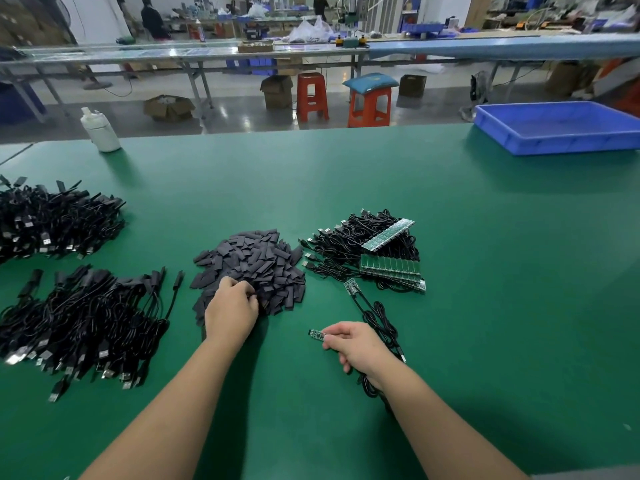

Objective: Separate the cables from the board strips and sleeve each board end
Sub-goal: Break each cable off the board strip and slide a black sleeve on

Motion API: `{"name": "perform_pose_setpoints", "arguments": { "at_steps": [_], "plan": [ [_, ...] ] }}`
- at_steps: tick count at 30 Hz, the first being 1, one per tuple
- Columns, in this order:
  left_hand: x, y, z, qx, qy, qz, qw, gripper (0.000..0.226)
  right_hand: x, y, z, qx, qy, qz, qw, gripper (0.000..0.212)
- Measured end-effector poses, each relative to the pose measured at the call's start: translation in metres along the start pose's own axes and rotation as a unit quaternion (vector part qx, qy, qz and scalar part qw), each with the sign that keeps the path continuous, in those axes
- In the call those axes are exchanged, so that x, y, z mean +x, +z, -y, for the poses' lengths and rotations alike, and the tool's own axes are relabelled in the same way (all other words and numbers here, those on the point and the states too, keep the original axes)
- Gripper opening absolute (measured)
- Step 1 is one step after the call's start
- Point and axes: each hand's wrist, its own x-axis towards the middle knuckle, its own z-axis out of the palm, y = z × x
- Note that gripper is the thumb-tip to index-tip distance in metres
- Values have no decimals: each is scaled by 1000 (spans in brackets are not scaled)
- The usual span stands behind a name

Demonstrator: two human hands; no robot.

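1. Head view: my left hand [231,308] digs curled fingers into the near edge of the heap of flat black sleeve pieces [254,268].
2. My right hand [355,346] pinches a small green board end [317,334], its black cable [379,323] trailing under my wrist.
3. Bare green counter [502,323] lies open to my right, up to the blue plastic tray [561,128] at the far edge.

Bright even overhead light, soft shadows, glare on the far floor [242,116], wide-angle edge bending.

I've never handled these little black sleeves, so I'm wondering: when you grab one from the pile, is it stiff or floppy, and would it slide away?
Probably light and flat: the sleeves lie heaped loosely in a flattened pile. The left hand digs its fingers in, so they likely shift easily. They look unlikely to roll.
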Motion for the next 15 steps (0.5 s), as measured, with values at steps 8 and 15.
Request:
{"name": "perform_pose_setpoints", "arguments": {
  "at_steps": [8,15],
  "plan": [
    [-19,-18,-12,-243,-38,13,969,12,0,-2,0,17,13,8,1000,9],
    [-75,7,-26,-241,108,170,949,27,0,-1,0,10,12,21,1000,9]
  ]
}}
